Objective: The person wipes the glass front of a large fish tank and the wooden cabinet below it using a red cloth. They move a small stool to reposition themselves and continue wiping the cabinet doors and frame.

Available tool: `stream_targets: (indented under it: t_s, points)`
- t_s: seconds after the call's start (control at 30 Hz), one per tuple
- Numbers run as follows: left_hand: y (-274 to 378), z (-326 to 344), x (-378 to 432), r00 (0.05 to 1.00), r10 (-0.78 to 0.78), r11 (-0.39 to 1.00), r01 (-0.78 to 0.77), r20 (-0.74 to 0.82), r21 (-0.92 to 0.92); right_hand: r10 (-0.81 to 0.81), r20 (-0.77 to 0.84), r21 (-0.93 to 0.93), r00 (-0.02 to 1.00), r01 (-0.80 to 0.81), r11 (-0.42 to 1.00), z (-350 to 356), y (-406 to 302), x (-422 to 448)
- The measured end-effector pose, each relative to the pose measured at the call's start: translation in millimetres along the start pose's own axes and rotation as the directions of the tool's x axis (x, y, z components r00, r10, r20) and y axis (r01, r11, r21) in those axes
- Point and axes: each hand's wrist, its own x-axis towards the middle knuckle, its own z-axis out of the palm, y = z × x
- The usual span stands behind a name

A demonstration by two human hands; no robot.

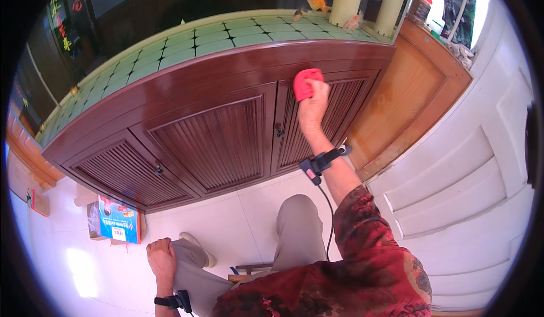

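Observation:
A folded red cloth [304, 85] is gripped in my right hand [314, 100], against the upper frame of the right door of a dark reddish-brown wooden cabinet [204, 79]. Below and left of that hand is a small dark door knob [280, 133]. My left hand [162, 255] rests on my left knee, holding nothing; its fingers lie bent over the grey trousers. Both wrists wear black straps with small devices. On the cabinet stands a fish tank with a green tiled base [250, 34] and an orange goldfish [316, 3] inside.
A lighter wooden cabinet [399, 91] with a red-lidded jar [420, 7] stands at the right, beside a white panelled door [450, 181]. A blue printed box [119, 219] sits on the tiled floor at the left. Part of a low wooden stool [238, 278] shows beneath me.

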Motion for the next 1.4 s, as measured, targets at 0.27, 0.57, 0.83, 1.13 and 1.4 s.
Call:
stream_targets:
  t_s: [0.27, 0.57, 0.83, 1.13, 1.4]
  points:
    - [-26, 7, -18, 0.997, -0.068, 0.998, 0.067, -0.039, -0.017, -0.261, 0.429, -0.100, 0.865, 0.333, 0.938, 16, -23, -71]
    - [-29, 13, -18, 0.996, -0.062, 0.997, 0.060, -0.060, -0.039, -0.305, 0.694, -0.117, 0.653, 0.520, 0.846, 23, -12, -122]
    - [-31, 11, -22, 0.996, -0.083, 0.996, 0.084, -0.044, 0.013, -0.375, 0.780, 0.007, 0.500, 0.592, 0.806, 20, 19, -155]
    - [-20, 2, -17, 0.992, -0.109, 0.993, 0.107, 0.060, 0.042, -0.209, 0.851, -0.015, 0.482, 0.421, 0.907, 19, 76, -224]
    - [-17, -5, -15, 0.988, -0.119, 0.991, 0.112, 0.099, 0.078, -0.091, 0.924, -0.043, 0.372, 0.336, 0.941, 16, 122, -266]
